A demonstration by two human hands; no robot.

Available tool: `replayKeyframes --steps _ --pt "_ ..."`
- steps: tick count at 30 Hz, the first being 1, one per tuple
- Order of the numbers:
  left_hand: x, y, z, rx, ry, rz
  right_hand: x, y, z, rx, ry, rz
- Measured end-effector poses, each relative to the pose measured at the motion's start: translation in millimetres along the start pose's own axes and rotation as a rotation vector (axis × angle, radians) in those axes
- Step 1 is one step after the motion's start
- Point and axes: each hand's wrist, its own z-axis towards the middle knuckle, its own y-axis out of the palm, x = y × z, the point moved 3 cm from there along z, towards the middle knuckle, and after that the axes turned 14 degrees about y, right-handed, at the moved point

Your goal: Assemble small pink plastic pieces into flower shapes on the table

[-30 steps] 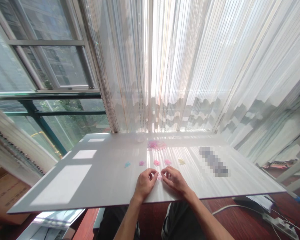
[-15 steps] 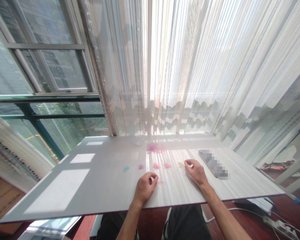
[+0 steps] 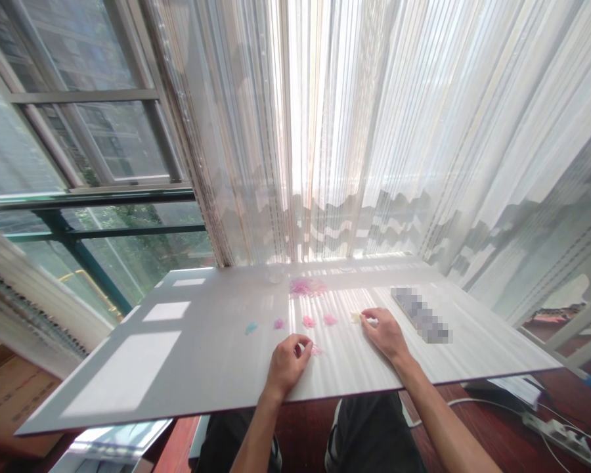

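A big, thin, stripy curtain [image 3: 364, 118] hangs past the far side of a white table [image 3: 211, 368]. Say the table is a clock, with 12 o'clock at the curtain. A window [image 3: 118, 141] shows at 10 o'clock, and a brown box [image 3: 17, 394] is low down at 8 o'clock. A flat thing [image 3: 420, 315], all blurred out, lies on the table at 3 o'clock. The right hand [image 3: 387, 335] is between 3 and 4 o'clock, and the left hand [image 3: 288, 364] is at 7 o'clock.

A big pink pile [image 3: 308, 287] lies at 12 o'clock, with a clear round thing [image 3: 274, 273] at 11. In a row are a blue heap [image 3: 251, 328] at 9 o'clock, a purple heap [image 3: 278, 323] closer in, a red-pink heap [image 3: 308, 320] near the middle, a pink heap [image 3: 329, 319] just beside it, and a yellow heap [image 3: 356, 316] at 3 o'clock. The right thumb and finger are close together at the yellow heap; I can't tell if they pinch any. Some thin pink strings [image 3: 317, 351] are near 6 o'clock. The left thumb and finger curl in a ring, tips at the strings; it's too small to tell if they grip them.
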Motion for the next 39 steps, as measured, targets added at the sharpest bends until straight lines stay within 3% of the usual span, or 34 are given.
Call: replayKeyframes --steps 7,12,16,18,22,26,31,39 --pt "-6.2 0.2 0.2 0.068 0.102 0.101 -2.9 -3.7 -2.2 0.053 -0.02 0.005" --pt "-1.2 2.6 1.3 -0.008 0.088 0.239 -6.5 -5.4 -3.1 0.051 -0.055 0.01" --pt "5.2 3.8 1.2 -0.051 0.082 0.302 -23.5 -9.6 -9.8 0.057 -0.081 0.105" --pt "7.3 4.4 1.0 -0.073 0.095 0.304 -38.7 -7.4 -17.5 -0.042 -0.123 0.147" --pt "11.0 4.4 0.6 -0.103 0.123 0.292 -71.2 9.2 -38.4 -0.442 -0.238 0.142" --pt "13.9 3.5 0.8 -0.121 0.119 0.277 -86.8 21.8 -47.5 -0.539 -0.237 0.09" --pt "14.9 3.0 1.3 -0.117 0.127 0.262 -86.1 30.6 -46.7 -0.543 -0.159 0.141" --pt "8.2 4.2 -0.2 -0.073 0.133 0.228 -83.3 38.7 -41.5 -0.392 -0.088 0.285"
